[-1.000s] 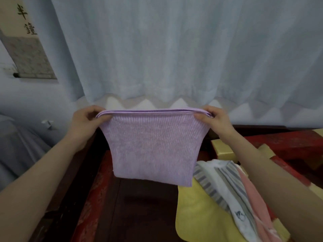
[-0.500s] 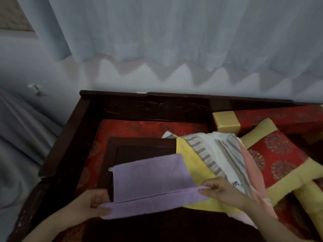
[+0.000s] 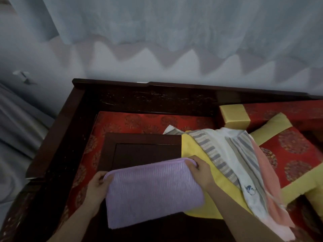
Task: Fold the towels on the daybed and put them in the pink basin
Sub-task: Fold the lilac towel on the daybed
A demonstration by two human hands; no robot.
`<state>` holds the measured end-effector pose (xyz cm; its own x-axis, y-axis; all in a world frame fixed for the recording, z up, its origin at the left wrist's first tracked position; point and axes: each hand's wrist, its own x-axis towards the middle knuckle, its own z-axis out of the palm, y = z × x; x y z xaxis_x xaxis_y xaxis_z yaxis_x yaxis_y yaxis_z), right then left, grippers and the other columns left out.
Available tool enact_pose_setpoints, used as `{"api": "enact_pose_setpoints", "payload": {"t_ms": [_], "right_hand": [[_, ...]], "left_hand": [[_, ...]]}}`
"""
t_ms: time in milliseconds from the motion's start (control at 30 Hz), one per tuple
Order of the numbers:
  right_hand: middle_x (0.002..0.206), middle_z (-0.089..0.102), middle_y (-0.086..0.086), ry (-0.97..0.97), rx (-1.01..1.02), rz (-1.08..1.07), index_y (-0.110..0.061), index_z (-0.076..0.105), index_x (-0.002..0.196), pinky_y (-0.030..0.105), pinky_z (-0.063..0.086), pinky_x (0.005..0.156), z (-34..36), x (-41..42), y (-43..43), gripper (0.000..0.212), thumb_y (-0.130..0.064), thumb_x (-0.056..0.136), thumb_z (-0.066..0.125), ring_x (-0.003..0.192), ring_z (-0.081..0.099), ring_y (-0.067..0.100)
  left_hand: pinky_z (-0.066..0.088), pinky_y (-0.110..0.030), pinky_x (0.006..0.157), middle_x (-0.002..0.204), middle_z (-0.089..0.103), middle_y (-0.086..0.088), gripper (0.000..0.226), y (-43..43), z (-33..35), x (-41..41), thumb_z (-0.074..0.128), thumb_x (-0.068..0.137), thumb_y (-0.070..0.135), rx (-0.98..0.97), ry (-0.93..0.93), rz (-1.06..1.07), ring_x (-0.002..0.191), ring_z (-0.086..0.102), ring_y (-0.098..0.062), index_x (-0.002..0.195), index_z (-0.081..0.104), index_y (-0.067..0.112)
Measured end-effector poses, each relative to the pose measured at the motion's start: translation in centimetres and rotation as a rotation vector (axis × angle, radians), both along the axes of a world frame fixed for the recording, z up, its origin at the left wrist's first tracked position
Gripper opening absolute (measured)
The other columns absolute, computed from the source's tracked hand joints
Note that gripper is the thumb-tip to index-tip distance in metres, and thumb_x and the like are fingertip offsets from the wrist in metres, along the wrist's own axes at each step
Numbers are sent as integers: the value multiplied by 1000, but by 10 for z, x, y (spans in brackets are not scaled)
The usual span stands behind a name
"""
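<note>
change: the purple towel [image 3: 153, 193], held up in the air by its top edge a second ago, now lies doubled over on the dark table [image 3: 139, 154], lower centre of the frame.
meaning: this fold looks nearly done; the pink basin is not in view, so placing remains.
left hand [image 3: 97, 187]: fingers curled, pinching the towel's far left corner.
right hand [image 3: 199, 172]: fingers curled over the far right corner, gripping it.
waiting: yellow towel [image 3: 190, 151], striped towel [image 3: 227, 154] and pink towel [image 3: 269, 180], heaped unfolded at right.
</note>
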<state>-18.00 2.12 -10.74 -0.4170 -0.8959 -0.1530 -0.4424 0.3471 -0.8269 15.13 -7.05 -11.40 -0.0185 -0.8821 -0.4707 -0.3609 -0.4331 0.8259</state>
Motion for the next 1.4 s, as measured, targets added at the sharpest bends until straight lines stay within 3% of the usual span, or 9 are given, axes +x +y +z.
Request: {"api": "enact_pose_setpoints", "payload": {"t_ms": [100, 267, 600, 833, 967, 1033, 1167, 1267, 1400], "right_hand": [[76, 63, -3, 22, 96, -126, -24, 60, 97, 27, 43, 63, -8, -3, -17, 12, -32, 90, 61, 68, 58, 10], [109, 60, 3, 21, 414, -182, -11, 49, 123, 30, 42, 78, -28, -11, -12, 68, -49, 72, 75, 97, 58, 21], [82, 63, 1, -58, 258, -131, -14, 58, 91, 29, 44, 66, -28, 36, -37, 20, -31, 84, 66, 73, 57, 16], [75, 56, -8, -88, 278, -112, -29, 46, 78, 21, 41, 56, -35, 46, -49, 20, -35, 83, 65, 66, 52, 7], [70, 57, -8, 68, 155, -212, -25, 57, 88, 27, 47, 64, -11, -8, -10, 16, -31, 80, 70, 64, 54, 7], [74, 61, -6, 157, 130, -287, -21, 60, 89, 29, 49, 66, -5, -41, 12, 13, -25, 80, 69, 68, 57, 8], [86, 64, -1, 286, 203, -497, -24, 58, 95, 36, 53, 62, -7, -111, 49, 20, -33, 78, 64, 71, 64, 20], [114, 52, 8, 463, 365, -597, -19, 51, 115, 41, 47, 77, -17, -153, 59, 38, -36, 83, 61, 101, 55, 32], [101, 57, 7, 487, 415, -510, -17, 60, 100, 37, 41, 78, -3, -179, 59, 24, -35, 93, 46, 102, 55, 29]], "left_hand": [[46, -29, 69, 91, 63, -4, 20, -6, -11, -3, 68, 84, 20, -64, -110, 82, 86, 61, -24, 98, 58, 9], [47, -25, 58, 85, 64, -1, 39, -9, -30, 4, 79, 72, 30, -51, -251, -28, 78, 65, -22, 95, 57, 8], [39, -34, 70, 77, 53, -1, 26, -52, -15, 11, 67, 84, 19, -81, -407, -50, 78, 56, -28, 104, 58, 5], [47, -41, 74, 94, 62, -12, 38, -77, -13, 29, 72, 79, 32, -38, -507, -114, 82, 59, -30, 105, 55, 12], [50, -42, 92, 100, 62, -11, 33, -75, 4, 1, 74, 76, 27, -121, -405, -53, 89, 58, -31, 102, 54, 21], [47, -15, 81, 90, 62, -9, 21, -52, 29, -42, 70, 82, 14, -246, -322, -89, 82, 59, -29, 99, 59, 18], [44, -16, 68, 85, 67, 2, 20, 0, 20, -146, 68, 83, 10, -161, -104, -380, 80, 62, -19, 83, 65, 29], [46, -13, 63, 79, 70, 1, 20, 34, 5, -211, 68, 83, 8, -36, 15, -517, 74, 64, -17, 77, 65, 27], [45, -12, 59, 86, 70, -9, 6, 63, 9, -261, 62, 87, 11, 31, 126, -622, 74, 63, -13, 90, 64, 16]]}}
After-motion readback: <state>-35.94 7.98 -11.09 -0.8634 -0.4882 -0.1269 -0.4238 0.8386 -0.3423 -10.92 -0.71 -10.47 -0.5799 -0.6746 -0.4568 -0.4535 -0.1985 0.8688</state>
